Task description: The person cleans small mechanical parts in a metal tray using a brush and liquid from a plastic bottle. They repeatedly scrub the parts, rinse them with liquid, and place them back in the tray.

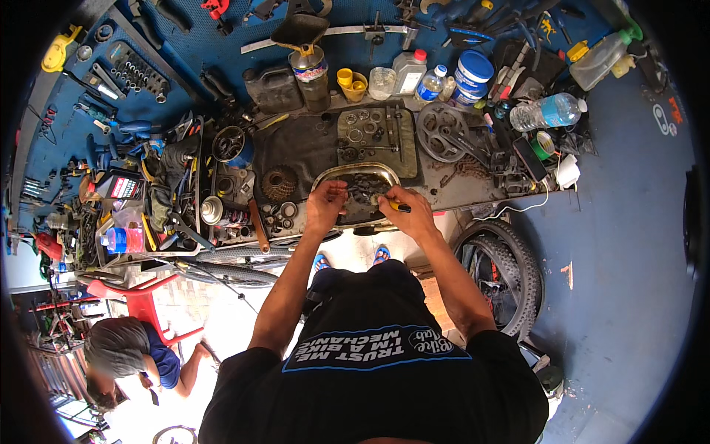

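Observation:
Both of my hands work over a metal-rimmed tray (362, 165) of dark, wet-looking contents at the bench's front edge. My right hand (411, 214) is closed round a tool with a yellow-and-black handle (400, 206); its pale working end points left over the tray and is too small to make out. Above the tray's left side is my left hand (325, 209), its fingers curled together. Whatever lies between them is too small to name. A cassette of sprockets (279, 183) rests left of the tray. Behind the tray, small rings and parts lie on a greenish mat (407, 152).
A crankset (442, 132) and a rusty chain (470, 170) lie to the right. Bottles and a blue-and-white tub (473, 72) line the back. A wooden-handled tool (259, 226) is at the front edge. Tyres (510, 274) stand below right; another person (129, 351) is at lower left.

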Demonstrator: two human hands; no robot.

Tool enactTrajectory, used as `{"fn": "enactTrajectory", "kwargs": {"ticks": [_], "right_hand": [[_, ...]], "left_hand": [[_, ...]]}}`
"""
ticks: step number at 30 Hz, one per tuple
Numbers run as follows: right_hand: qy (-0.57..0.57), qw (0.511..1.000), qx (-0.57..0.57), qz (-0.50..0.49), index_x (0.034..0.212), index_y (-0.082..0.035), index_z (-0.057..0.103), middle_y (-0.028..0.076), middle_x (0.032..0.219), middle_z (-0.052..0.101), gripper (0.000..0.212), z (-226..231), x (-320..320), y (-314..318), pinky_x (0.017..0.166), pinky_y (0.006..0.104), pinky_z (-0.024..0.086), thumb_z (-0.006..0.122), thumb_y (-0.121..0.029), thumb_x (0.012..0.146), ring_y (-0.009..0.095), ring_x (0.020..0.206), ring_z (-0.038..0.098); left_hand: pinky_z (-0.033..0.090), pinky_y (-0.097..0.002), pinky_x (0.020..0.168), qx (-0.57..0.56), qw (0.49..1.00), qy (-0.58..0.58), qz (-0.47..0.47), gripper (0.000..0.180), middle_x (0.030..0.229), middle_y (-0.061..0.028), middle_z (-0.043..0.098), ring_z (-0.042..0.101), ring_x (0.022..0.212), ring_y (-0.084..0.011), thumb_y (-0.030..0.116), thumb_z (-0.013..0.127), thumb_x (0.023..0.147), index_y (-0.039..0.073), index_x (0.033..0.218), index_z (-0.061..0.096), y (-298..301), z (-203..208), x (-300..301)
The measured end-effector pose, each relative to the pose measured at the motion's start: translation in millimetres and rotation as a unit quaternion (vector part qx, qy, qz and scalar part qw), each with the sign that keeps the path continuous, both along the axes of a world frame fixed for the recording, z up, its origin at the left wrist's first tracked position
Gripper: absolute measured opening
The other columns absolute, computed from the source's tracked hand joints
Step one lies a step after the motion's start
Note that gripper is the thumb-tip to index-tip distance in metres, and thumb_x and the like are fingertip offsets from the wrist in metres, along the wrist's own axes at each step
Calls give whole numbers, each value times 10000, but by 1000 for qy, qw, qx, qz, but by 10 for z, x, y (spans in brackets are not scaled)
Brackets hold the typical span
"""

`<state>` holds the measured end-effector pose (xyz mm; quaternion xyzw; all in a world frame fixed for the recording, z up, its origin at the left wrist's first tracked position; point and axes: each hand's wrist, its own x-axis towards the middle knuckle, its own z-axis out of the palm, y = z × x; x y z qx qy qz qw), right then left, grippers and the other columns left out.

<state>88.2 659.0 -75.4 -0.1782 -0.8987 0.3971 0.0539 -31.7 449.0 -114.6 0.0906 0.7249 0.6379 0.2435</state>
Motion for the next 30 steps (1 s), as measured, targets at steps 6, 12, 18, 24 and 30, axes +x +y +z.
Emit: {"fn": "enactTrajectory", "kwargs": {"ticks": [6,12,18,24,30], "right_hand": [[11,1000,-4,-8,991,-88,741,178,935,777,381,9,17,-13,832,480,564,750,-459,903,385,928,746],[-2,999,-21,-36,964,-117,736,154,920,776,357,77,16,3,817,480,560,756,-467,899,393,915,739],[7,999,-11,-29,973,-102,732,128,892,771,339,64,4,-27,806,440,555,774,-433,914,349,875,735],[108,991,-74,9,958,-59,735,90,818,741,194,-141,63,-18,737,337,543,804,-238,935,179,741,674],[70,978,-195,-13,932,4,677,70,837,743,318,-54,-69,-34,721,309,503,737,-297,1017,131,767,631]], "left_hand": [[607,-411,875,-184,925,320,-91,306,1043,-103,701,702,997,-296,67,782,871,122,1173,770,39,94,55],[596,-459,910,-263,861,396,-181,308,1106,-91,625,621,1167,-300,114,796,866,149,1170,763,270,146,126],[579,-486,959,-254,879,364,-172,262,1138,-103,645,623,1201,-332,139,757,904,145,1165,733,335,75,89],[586,-469,959,-176,928,314,-91,287,1217,-126,721,701,1141,-361,176,769,881,160,1165,730,269,-89,131],[595,-505,794,-149,955,249,-63,251,955,-196,762,756,930,-401,134,709,941,61,1163,619,163,0,230]]}}
